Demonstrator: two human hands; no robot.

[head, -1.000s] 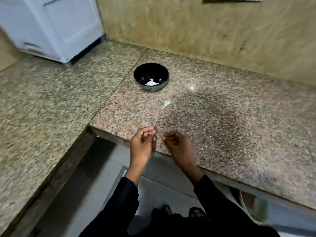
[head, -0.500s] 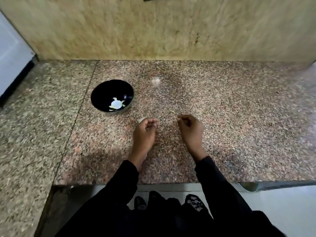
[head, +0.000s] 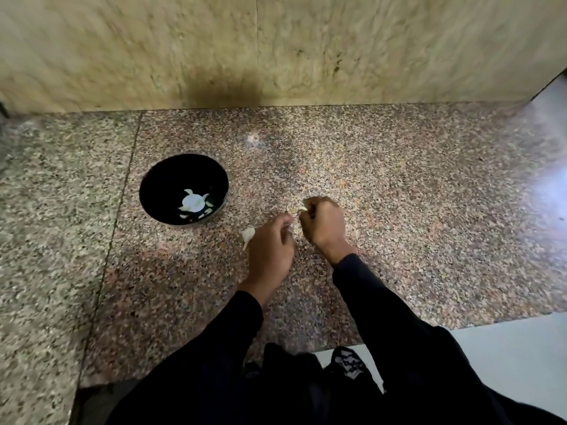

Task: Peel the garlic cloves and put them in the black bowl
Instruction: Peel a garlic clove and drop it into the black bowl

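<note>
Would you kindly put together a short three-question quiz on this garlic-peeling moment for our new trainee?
1. True or false: the black bowl is empty.
2. Which hand is nearer the bowl: A) the left hand, B) the right hand?
3. Fill in: the pale scrap beside the left hand lies on the ____.

Key:
1. False; white pieces lie inside it.
2. A.
3. Counter.
</note>
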